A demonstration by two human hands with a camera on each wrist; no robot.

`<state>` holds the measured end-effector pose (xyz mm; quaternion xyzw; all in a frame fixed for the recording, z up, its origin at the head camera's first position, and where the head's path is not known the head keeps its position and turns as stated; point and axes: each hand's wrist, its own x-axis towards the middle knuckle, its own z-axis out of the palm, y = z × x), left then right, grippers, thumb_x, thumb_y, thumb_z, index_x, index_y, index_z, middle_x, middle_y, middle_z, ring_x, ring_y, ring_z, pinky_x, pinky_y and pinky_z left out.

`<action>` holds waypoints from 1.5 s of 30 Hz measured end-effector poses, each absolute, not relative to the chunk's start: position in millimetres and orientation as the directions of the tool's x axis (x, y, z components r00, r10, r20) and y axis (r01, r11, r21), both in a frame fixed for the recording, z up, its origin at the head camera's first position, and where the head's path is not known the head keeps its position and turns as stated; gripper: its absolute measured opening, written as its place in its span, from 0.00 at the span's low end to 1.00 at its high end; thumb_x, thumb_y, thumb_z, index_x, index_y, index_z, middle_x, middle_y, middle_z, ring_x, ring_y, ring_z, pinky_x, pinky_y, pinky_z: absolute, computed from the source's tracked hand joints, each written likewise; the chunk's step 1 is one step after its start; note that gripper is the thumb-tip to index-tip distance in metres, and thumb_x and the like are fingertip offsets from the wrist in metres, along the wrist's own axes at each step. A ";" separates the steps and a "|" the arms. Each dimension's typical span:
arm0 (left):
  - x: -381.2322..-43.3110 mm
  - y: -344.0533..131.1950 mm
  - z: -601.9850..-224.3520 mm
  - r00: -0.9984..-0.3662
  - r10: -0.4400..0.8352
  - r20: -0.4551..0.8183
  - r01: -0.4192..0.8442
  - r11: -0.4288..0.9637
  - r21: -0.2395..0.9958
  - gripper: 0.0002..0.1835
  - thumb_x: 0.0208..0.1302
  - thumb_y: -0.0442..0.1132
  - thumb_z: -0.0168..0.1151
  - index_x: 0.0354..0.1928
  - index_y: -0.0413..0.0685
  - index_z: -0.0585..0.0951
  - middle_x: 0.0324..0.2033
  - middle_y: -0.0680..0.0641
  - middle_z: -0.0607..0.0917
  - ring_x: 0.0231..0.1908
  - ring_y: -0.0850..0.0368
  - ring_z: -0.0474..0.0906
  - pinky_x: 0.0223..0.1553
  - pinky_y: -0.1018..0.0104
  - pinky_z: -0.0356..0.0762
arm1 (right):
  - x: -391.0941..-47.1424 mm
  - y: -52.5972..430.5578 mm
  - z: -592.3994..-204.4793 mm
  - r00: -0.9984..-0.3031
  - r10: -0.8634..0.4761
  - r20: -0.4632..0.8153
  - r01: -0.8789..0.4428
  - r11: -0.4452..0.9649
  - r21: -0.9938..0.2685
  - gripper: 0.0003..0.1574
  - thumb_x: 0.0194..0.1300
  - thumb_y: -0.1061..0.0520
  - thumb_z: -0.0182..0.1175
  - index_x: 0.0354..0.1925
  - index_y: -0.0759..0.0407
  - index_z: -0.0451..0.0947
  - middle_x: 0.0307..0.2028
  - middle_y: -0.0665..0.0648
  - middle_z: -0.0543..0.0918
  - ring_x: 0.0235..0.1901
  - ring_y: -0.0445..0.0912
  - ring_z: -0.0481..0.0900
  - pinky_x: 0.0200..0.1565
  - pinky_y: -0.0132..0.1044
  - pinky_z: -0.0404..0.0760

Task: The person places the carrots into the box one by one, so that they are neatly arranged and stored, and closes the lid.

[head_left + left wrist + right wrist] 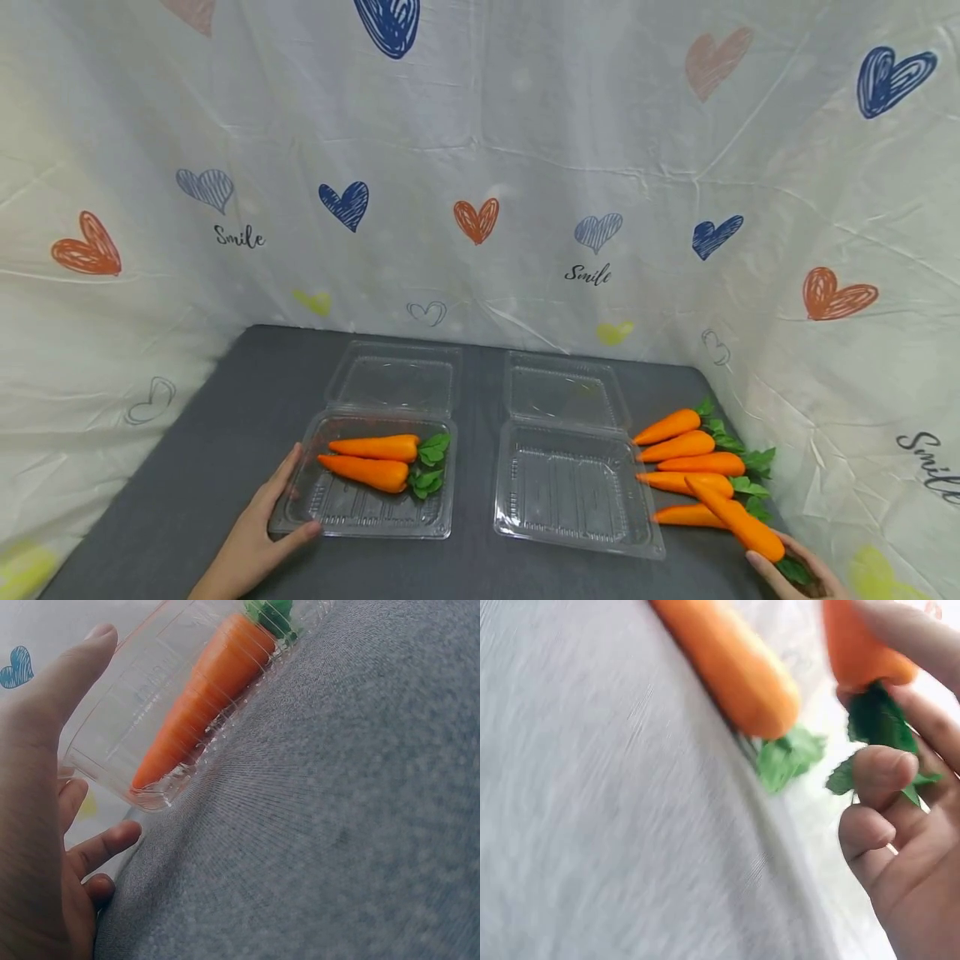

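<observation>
My left hand (258,521) rests at the near left corner of a clear plastic clamshell container (360,527), thumb along the front and fingers along the side. Two orange carrots (367,472) with green leaves lie in it, tips to the left; the left wrist view shows one carrot (217,679) through the clear wall. At the right, my right hand (806,571) pinches another carrot (738,521) by its thick leafy end, its tip pointing up and left. The held carrot (862,652) is raised above the table in the right wrist view, leaves hanging among the fingers.
A second clear container (577,542), lid folded back, stands right of the first with nothing in it. Several more carrots (678,450) lie in a column beside it, leaves toward the right table edge. A white curtain (480,108) printed with hearts surrounds the grey table (472,575).
</observation>
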<state>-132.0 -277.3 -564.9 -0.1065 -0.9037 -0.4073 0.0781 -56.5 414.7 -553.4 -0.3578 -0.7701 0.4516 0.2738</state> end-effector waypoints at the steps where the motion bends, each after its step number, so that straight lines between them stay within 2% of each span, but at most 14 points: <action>1: -132.0 -277.3 -564.7 -0.965 0.131 0.227 0.257 0.642 0.723 0.61 0.62 0.46 0.80 0.87 0.63 0.47 0.80 0.34 0.61 0.57 0.57 0.70 0.55 0.26 0.71 | -56.2 414.4 -548.8 -0.582 0.809 0.088 0.297 0.311 -0.903 0.35 0.68 0.53 0.75 0.68 0.64 0.80 0.31 0.12 0.71 0.29 0.15 0.71 0.29 0.13 0.72; 5: -132.4 -277.1 -564.2 -0.966 0.139 0.217 0.256 0.619 0.743 0.61 0.62 0.45 0.79 0.87 0.64 0.47 0.81 0.33 0.58 0.66 0.39 0.66 0.57 0.22 0.67 | -58.1 410.7 -527.1 -0.556 0.831 -0.023 0.360 0.216 -0.907 0.46 0.66 0.43 0.75 0.73 0.62 0.75 0.30 0.14 0.69 0.29 0.14 0.69 0.28 0.14 0.72; 7: -132.8 -277.1 -564.1 -0.966 0.141 0.216 0.256 0.616 0.745 0.61 0.62 0.45 0.79 0.87 0.64 0.47 0.81 0.32 0.57 0.66 0.35 0.66 0.57 0.21 0.67 | -60.3 405.3 -516.5 -0.562 0.823 -0.087 0.406 0.183 -0.895 0.51 0.64 0.37 0.75 0.76 0.58 0.73 0.33 0.16 0.69 0.30 0.15 0.68 0.28 0.14 0.71; 10: -132.8 -277.1 -564.1 -0.967 0.138 0.213 0.252 0.627 0.737 0.61 0.62 0.46 0.79 0.87 0.65 0.46 0.81 0.33 0.57 0.65 0.42 0.67 0.57 0.23 0.68 | -63.4 391.6 -503.7 -0.590 0.795 -0.140 0.453 0.182 -0.873 0.55 0.59 0.32 0.76 0.76 0.53 0.72 0.34 0.18 0.69 0.30 0.17 0.71 0.27 0.17 0.73; 14: -132.5 -277.3 -564.4 -0.967 0.133 0.216 0.249 0.649 0.719 0.61 0.62 0.47 0.79 0.87 0.65 0.47 0.81 0.34 0.59 0.59 0.57 0.69 0.56 0.26 0.71 | -69.7 364.2 -494.2 -0.629 0.772 -0.093 0.425 0.241 -0.872 0.47 0.57 0.35 0.80 0.68 0.53 0.80 0.28 0.17 0.73 0.18 0.31 0.75 0.21 0.28 0.74; 16: -132.7 -277.3 -564.4 -0.966 0.132 0.222 0.253 0.657 0.710 0.61 0.62 0.47 0.80 0.87 0.64 0.47 0.80 0.34 0.60 0.57 0.60 0.70 0.55 0.27 0.72 | -74.5 350.3 -491.6 -0.658 0.751 -0.053 0.402 0.290 -0.869 0.45 0.57 0.37 0.81 0.66 0.55 0.81 0.28 0.18 0.75 0.19 0.31 0.74 0.21 0.28 0.74; 18: -133.3 -277.2 -564.3 -0.965 0.132 0.227 0.257 0.659 0.707 0.61 0.61 0.47 0.80 0.87 0.63 0.48 0.80 0.34 0.61 0.55 0.61 0.71 0.55 0.28 0.73 | -79.7 337.1 -489.3 -0.689 0.724 -0.023 0.394 0.348 -0.851 0.45 0.58 0.36 0.80 0.65 0.56 0.82 0.33 0.22 0.77 0.23 0.28 0.73 0.24 0.26 0.76; 22: -133.5 -277.7 -563.8 -0.964 0.135 0.229 0.260 0.659 0.706 0.61 0.62 0.47 0.80 0.87 0.64 0.47 0.78 0.35 0.65 0.53 0.62 0.71 0.53 0.29 0.74 | -92.6 313.5 -485.8 -0.749 0.662 0.004 0.348 0.399 -0.849 0.45 0.58 0.34 0.79 0.66 0.55 0.82 0.49 0.44 0.86 0.36 0.24 0.73 0.30 0.27 0.80; 24: -132.6 -278.3 -563.6 -0.965 0.132 0.229 0.257 0.662 0.704 0.61 0.62 0.47 0.79 0.87 0.64 0.47 0.78 0.35 0.66 0.53 0.62 0.71 0.52 0.29 0.75 | -100.4 301.5 -484.5 -0.772 0.635 0.028 0.309 0.413 -0.857 0.43 0.57 0.35 0.80 0.64 0.54 0.84 0.52 0.48 0.86 0.35 0.29 0.77 0.28 0.32 0.81; 29: -132.0 -278.1 -563.5 -0.967 0.127 0.223 0.249 0.670 0.699 0.61 0.63 0.48 0.79 0.87 0.61 0.46 0.77 0.35 0.67 0.51 0.61 0.72 0.49 0.29 0.77 | -114.8 274.9 -482.8 -0.825 0.556 0.102 0.175 0.423 -0.889 0.35 0.57 0.42 0.82 0.59 0.54 0.87 0.43 0.40 0.87 0.21 0.44 0.81 0.23 0.37 0.80; 34: -134.4 -275.6 -565.2 -0.965 0.127 0.230 0.255 0.661 0.705 0.60 0.63 0.47 0.79 0.87 0.61 0.48 0.71 0.36 0.73 0.50 0.61 0.72 0.49 0.31 0.77 | -124.6 250.2 -480.8 -0.868 0.469 0.166 0.083 0.466 -0.881 0.30 0.59 0.46 0.82 0.57 0.53 0.88 0.51 0.60 0.89 0.14 0.44 0.73 0.19 0.34 0.74; 36: -134.6 -275.2 -565.7 -0.964 0.123 0.237 0.258 0.657 0.708 0.60 0.62 0.46 0.79 0.87 0.60 0.49 0.70 0.36 0.74 0.51 0.61 0.72 0.50 0.31 0.76 | -128.7 238.6 -480.3 -0.882 0.434 0.184 0.044 0.465 -0.884 0.29 0.59 0.48 0.82 0.57 0.53 0.88 0.48 0.62 0.89 0.11 0.42 0.69 0.17 0.34 0.72; 40: -134.0 -275.9 -565.2 -0.963 0.123 0.238 0.259 0.654 0.711 0.61 0.61 0.46 0.80 0.87 0.60 0.49 0.75 0.35 0.68 0.52 0.58 0.73 0.51 0.28 0.75 | -135.5 215.0 -481.6 -0.906 0.357 0.227 -0.035 0.472 -0.881 0.28 0.57 0.50 0.83 0.55 0.53 0.89 0.30 0.58 0.87 0.07 0.39 0.60 0.14 0.33 0.66; 45: -132.3 -277.6 -563.6 -0.965 0.128 0.231 0.258 0.643 0.721 0.61 0.62 0.46 0.79 0.87 0.62 0.47 0.79 0.33 0.63 0.60 0.42 0.73 0.54 0.24 0.72 | -143.8 186.3 -485.0 -0.923 0.297 0.243 -0.076 0.479 -0.874 0.28 0.55 0.47 0.84 0.53 0.51 0.89 0.25 0.53 0.85 0.08 0.35 0.58 0.14 0.31 0.64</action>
